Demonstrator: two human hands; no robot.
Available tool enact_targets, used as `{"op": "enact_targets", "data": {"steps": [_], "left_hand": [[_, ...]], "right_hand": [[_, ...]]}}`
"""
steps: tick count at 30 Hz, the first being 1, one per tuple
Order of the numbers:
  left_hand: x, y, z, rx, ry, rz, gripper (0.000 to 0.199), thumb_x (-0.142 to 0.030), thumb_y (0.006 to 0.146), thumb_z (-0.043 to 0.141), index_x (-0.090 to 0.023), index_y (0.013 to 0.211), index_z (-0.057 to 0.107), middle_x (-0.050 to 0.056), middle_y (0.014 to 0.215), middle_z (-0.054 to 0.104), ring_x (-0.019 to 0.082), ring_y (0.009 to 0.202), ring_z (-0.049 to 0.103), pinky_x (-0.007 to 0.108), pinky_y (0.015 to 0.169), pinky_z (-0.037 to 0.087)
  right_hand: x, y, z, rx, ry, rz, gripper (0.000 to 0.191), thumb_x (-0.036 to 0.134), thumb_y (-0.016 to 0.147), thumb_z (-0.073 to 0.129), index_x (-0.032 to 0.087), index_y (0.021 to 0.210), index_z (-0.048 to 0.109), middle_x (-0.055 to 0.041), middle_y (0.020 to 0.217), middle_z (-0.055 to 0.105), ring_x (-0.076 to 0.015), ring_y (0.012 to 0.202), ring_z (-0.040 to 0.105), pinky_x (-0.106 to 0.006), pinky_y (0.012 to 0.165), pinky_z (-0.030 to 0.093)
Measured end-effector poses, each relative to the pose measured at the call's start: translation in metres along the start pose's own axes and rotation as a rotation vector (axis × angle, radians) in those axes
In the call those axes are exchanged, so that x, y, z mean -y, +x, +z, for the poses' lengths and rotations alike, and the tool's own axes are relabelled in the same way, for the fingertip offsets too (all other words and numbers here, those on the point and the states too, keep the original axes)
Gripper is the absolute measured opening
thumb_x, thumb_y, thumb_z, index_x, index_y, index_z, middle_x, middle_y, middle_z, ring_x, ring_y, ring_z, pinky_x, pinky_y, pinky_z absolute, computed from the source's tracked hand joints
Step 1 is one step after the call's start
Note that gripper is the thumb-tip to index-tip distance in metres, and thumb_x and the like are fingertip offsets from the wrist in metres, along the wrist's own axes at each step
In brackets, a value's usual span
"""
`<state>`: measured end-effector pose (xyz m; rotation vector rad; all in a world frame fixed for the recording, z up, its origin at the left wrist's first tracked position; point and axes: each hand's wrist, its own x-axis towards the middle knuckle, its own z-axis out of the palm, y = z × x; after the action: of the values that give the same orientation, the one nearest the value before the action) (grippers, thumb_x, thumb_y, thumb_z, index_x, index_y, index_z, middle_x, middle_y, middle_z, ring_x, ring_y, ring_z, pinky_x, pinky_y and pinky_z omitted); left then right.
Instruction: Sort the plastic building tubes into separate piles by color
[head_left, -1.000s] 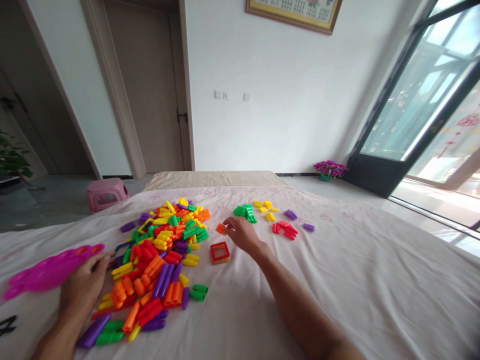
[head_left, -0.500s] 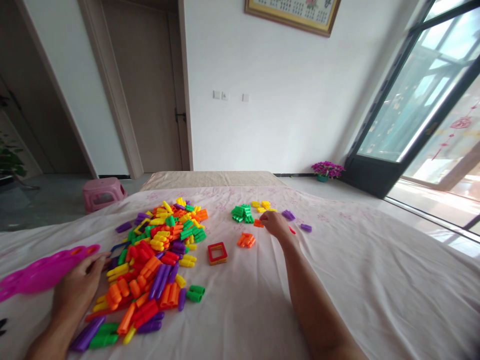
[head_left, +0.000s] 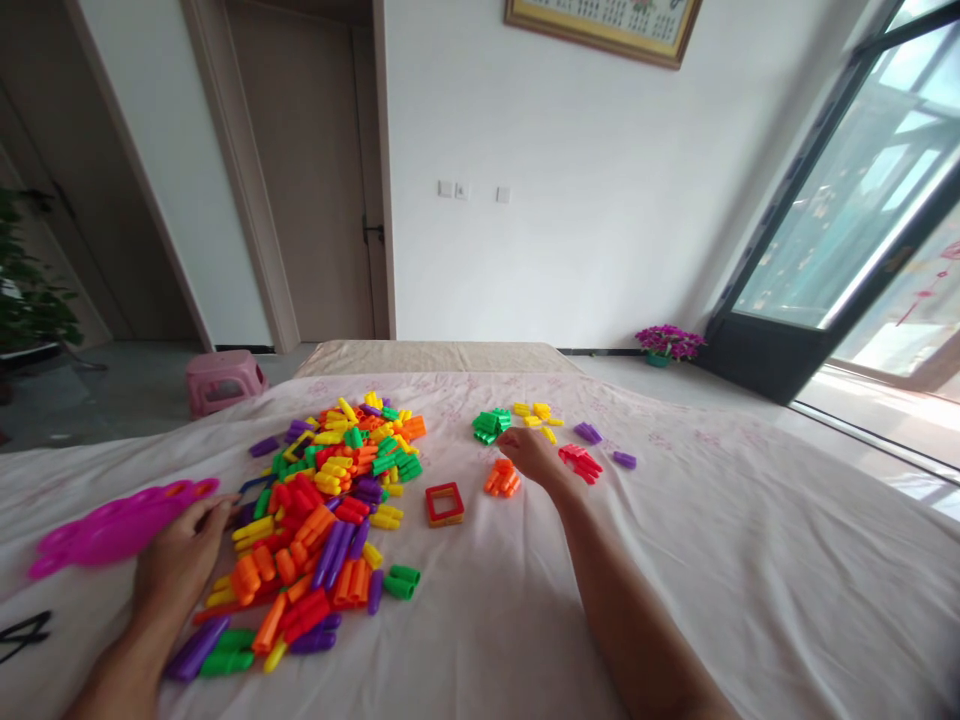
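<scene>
Now the right hand (head_left: 531,455) has moved nearer the orange cluster (head_left: 502,479), fingers half-curled, any hold unclear

i'm in a home, by the look of it: a flowered cloth (head_left: 675,560) in front of me, a pink plastic stool (head_left: 225,380), potted magenta flowers (head_left: 669,342), a framed picture (head_left: 607,25) and a plain room door (head_left: 307,170) with a handle.

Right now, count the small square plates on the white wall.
3: the left plate nearest the door, the middle plate close beside it, and the right plate farther along.
</scene>
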<state>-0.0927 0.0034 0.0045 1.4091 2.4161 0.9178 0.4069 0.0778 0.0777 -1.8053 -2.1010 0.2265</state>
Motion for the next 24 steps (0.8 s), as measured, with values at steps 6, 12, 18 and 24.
{"op": "enact_targets", "data": {"steps": [6, 12, 18, 24], "left_hand": [[0.000, -0.001, 0.000, -0.004, -0.054, 0.031, 0.050, -0.052, 0.091, 0.040, -0.022, 0.118, 0.068, 0.007, 0.110, 0.076, 0.024, 0.097, 0.068, 0.027, 0.074, 0.048], [0.005, 0.002, 0.002, 0.005, -0.069, 0.032, 0.050, -0.053, 0.091, 0.041, -0.021, 0.119, 0.068, 0.008, 0.111, 0.076, 0.025, 0.098, 0.068, 0.028, 0.074, 0.048], [0.007, 0.005, 0.005, 0.005, -0.077, 0.045, 0.050, -0.054, 0.091, 0.041, -0.022, 0.118, 0.069, 0.010, 0.111, 0.075, 0.026, 0.100, 0.068, 0.030, 0.076, 0.047], [0.007, 0.004, 0.004, 0.001, -0.062, 0.040, 0.049, -0.052, 0.090, 0.043, -0.021, 0.118, 0.069, 0.009, 0.109, 0.075, 0.026, 0.098, 0.068, 0.029, 0.076, 0.047]], "right_hand": [[0.070, -0.020, 0.029, 0.061, 0.112, -0.340, 0.023, 0.017, 0.091, 0.054, 0.020, 0.101, 0.075, -0.0056, 0.102, 0.074, -0.0177, 0.097, 0.064, -0.025, 0.085, 0.044], [0.121, -0.047, 0.070, 0.046, 0.040, -0.552, 0.026, 0.040, 0.086, 0.070, 0.024, 0.106, 0.072, -0.0052, 0.110, 0.070, -0.0228, 0.111, 0.055, -0.036, 0.099, 0.039], [0.131, -0.049, 0.090, 0.010, -0.008, -0.547, 0.023, 0.040, 0.085, 0.072, 0.023, 0.101, 0.070, -0.0051, 0.110, 0.067, -0.0237, 0.111, 0.052, -0.038, 0.101, 0.037], [0.115, -0.041, 0.082, -0.031, 0.025, -0.505, 0.028, 0.036, 0.086, 0.072, 0.021, 0.109, 0.068, -0.0058, 0.105, 0.069, -0.0223, 0.106, 0.055, -0.036, 0.099, 0.038]]}}
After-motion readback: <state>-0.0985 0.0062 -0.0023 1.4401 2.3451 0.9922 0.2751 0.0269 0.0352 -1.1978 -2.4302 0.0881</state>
